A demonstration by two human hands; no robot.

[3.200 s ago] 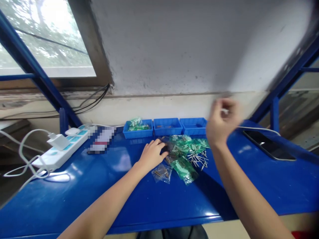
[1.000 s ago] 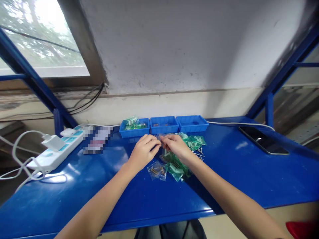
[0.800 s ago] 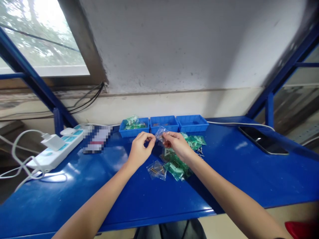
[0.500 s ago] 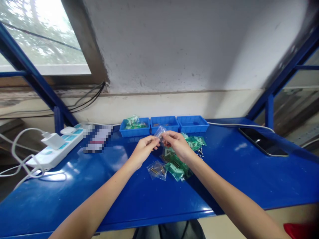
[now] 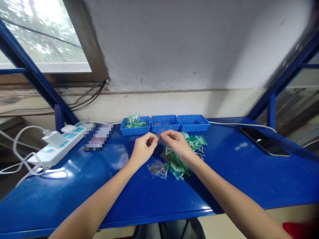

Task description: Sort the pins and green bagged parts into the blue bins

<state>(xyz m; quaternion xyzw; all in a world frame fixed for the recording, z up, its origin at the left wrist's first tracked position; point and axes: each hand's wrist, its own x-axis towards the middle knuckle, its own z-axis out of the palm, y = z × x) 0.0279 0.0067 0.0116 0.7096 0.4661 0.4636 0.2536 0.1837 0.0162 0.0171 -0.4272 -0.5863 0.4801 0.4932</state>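
Note:
Between my two hands is a small clear plastic bag [image 5: 160, 133], held above the middle of the table. My left hand [image 5: 145, 146] pinches its left side, the fingers curled in. My right hand [image 5: 176, 142] grips the other side between thumb and fingers. What the bag contains is too small to make out. Below the hands lies another clear bag [image 5: 158, 169] with several brass-coloured screw-like pieces inside. Beside it, partly under my right hand and forearm, is a pile of green-printed plastic packets [image 5: 178, 167]. Loose silvery screw-like pieces [image 5: 200, 153] lie at the pile's right.
Three blue bins stand along the wall: the left bin [image 5: 136, 132] holds green packets, the middle bin [image 5: 165, 127] some small pieces, the right bin [image 5: 193, 127]. A white power strip [image 5: 57, 149] with cables and a pixelated object [image 5: 98, 137] are left; a black phone [image 5: 264, 141] lies right.
My left hand's fingers have curled further in around the bag's edge, and the bag shows less between the hands. My right hand keeps its hold. The view has shifted slightly.

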